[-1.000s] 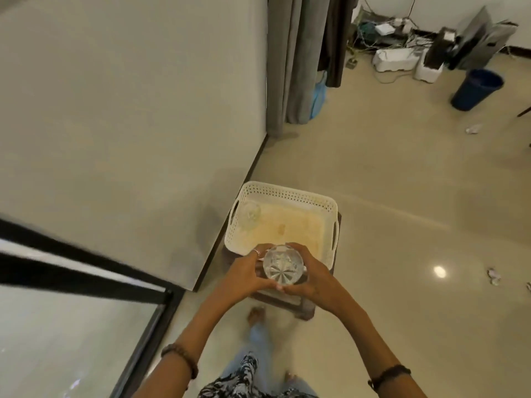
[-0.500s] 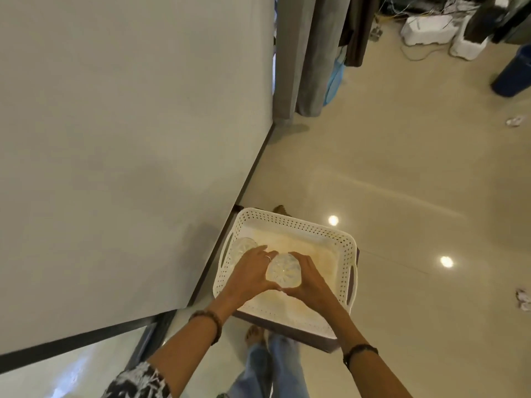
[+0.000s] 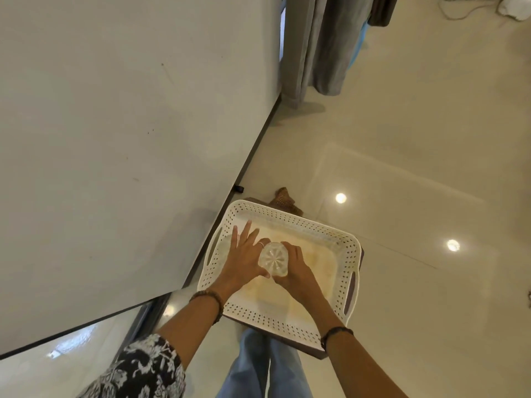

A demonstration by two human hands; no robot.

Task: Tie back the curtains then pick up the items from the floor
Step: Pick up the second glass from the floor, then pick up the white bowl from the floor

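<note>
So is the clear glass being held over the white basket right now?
Yes, both the left hand and right hand hold the clear glass above the white perforated basket.

clear ribbed glass (image 3: pixel 273 259) | upside down | inside white perforated basket (image 3: pixel 342 242)

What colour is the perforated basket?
White, its floor yellowish; the basket shows clearly in the head view.

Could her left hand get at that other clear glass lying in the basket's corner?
Probably yes: the left hand, fingers spread, sits right over the other glass in the white basket, with nothing between.
</note>
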